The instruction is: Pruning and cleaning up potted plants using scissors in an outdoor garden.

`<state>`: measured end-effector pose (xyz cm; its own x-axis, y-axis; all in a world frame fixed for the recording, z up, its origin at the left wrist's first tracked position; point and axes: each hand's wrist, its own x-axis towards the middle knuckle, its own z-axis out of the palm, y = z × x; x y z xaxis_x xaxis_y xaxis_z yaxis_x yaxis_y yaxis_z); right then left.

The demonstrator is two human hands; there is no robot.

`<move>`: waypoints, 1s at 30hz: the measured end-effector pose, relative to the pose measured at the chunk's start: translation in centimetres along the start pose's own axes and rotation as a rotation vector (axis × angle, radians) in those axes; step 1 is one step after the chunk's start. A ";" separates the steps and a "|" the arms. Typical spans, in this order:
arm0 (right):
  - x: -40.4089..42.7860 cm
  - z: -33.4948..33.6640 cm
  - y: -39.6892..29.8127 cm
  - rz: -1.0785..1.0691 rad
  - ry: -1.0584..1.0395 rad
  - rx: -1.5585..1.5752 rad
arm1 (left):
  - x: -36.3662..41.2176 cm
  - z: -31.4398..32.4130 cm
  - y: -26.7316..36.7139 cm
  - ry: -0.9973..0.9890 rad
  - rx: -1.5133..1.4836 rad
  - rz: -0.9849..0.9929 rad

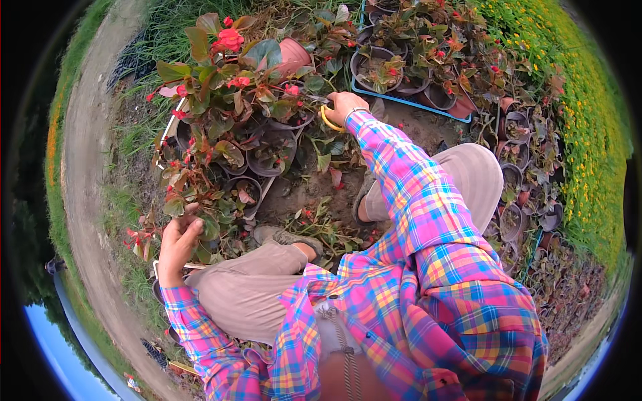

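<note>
A pair of yellow-handled scissors is in my right hand, its metal blades pointing left toward begonia stems. My left hand is among the leaves at the lower left of a potted begonia with red flowers and green-bronze leaves. Thumb and fingers come together there around foliage; some fingertips are hidden by leaves. Several plastic pots stand beneath the plants in a pale-edged tray. A pinkish pot leans on its side behind the flowers.
A blue-rimmed crate of potted begonias stands at the upper right. More pots line the right side beside yellow flowers. Cut stems and leaves lie on the soil between my shoes. A dirt path curves along the left.
</note>
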<state>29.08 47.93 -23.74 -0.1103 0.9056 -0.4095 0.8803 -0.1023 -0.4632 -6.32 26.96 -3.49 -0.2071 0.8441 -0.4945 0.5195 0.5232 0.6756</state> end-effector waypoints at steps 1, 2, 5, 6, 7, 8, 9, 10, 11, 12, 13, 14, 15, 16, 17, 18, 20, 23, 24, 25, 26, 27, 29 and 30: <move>-0.2 -0.2 -0.6 -0.006 -0.020 -0.029 | 0.0 0.0 -0.2 -0.009 -0.009 0.004; -0.2 -0.1 -0.9 -0.013 -0.024 -0.024 | 0.0 -0.1 -0.4 -0.018 -0.018 0.007; 0.1 -0.3 -0.8 0.003 -0.112 -0.022 | 0.0 -0.2 -0.8 -0.009 0.000 -0.008; -0.1 -0.2 -0.9 -0.023 -0.143 -0.028 | 0.0 -0.2 -0.8 -0.006 -0.001 -0.010; -0.3 -0.2 -1.0 -0.050 -0.173 -0.035 | -0.1 -0.3 -0.8 -0.003 0.017 -0.018; -0.4 -0.1 -1.1 -0.053 -0.175 -0.036 | -0.1 -0.3 -0.7 0.001 0.035 -0.024; -0.6 0.0 -1.3 -0.085 -0.127 -0.033 | -0.1 -0.3 -0.5 0.002 0.036 -0.025; -0.8 0.1 -1.4 -0.118 -0.080 -0.031 | -0.1 -0.2 -0.3 -0.004 0.048 -0.014; -0.9 0.1 -1.6 -0.150 -0.032 -0.028 | -0.1 -0.2 -0.1 -0.011 0.061 -0.004; -1.0 0.0 -1.5 -0.156 0.108 0.006 | 0.0 0.0 0.0 -0.012 0.063 -0.003; -0.7 -0.2 -1.6 -0.091 0.158 0.027 | 0.0 0.2 0.0 -0.015 0.064 0.010; -0.3 -0.6 -1.6 -0.071 0.126 0.059 | 0.1 0.3 0.1 -0.019 0.066 0.023; -0.1 -1.0 -1.7 -0.054 0.094 0.091 | 0.1 0.2 0.1 -0.018 0.066 0.024; 0.1 -0.9 -1.9 -0.028 0.031 0.114 | 0.1 0.0 0.0 -0.028 0.075 0.003; 0.2 -0.9 -2.2 -0.003 -0.032 0.136 | 0.1 -0.1 0.0 -0.039 0.083 -0.017; -0.4 -0.7 -2.8 -0.004 -0.032 0.096 | -0.1 0.0 0.1 -0.034 0.083 -0.019; -1.1 -0.3 -3.9 -0.055 0.015 -0.094 | -0.4 0.1 0.4 -0.002 0.088 -0.009; -0.9 -0.3 -4.5 -0.131 0.019 -0.325 | 0.0 0.1 0.0 -0.029 0.081 -0.001; -0.3 -0.5 -4.4 -0.163 -0.030 -0.415 | 0.0 0.1 0.1 -0.042 0.114 -0.005; 0.1 -0.6 -4.1 -0.159 -0.028 -0.414 | 0.1 0.1 0.1 -0.045 0.117 -0.002; 0.4 -0.6 -3.7 -0.267 -0.020 -0.430 | 0.2 0.2 -0.1 -0.049 0.118 0.005; 0.5 -0.8 -3.7 -0.383 -0.013 -0.448 | 0.1 0.2 -0.1 -0.047 0.117 0.008; 0.4 -1.2 -3.3 -0.425 -0.054 -0.477 | 0.2 0.3 0.1 -0.041 0.121 0.017; -1.1 -1.9 -4.2 -0.600 -0.151 -0.606 | -0.4 -0.1 -0.1 -0.023 0.123 0.009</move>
<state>26.37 48.19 -19.84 -0.6571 0.6676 -0.3499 0.7433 0.6511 -0.1536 -6.37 26.57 -3.36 -0.1839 0.8452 -0.5017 0.6190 0.4961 0.6089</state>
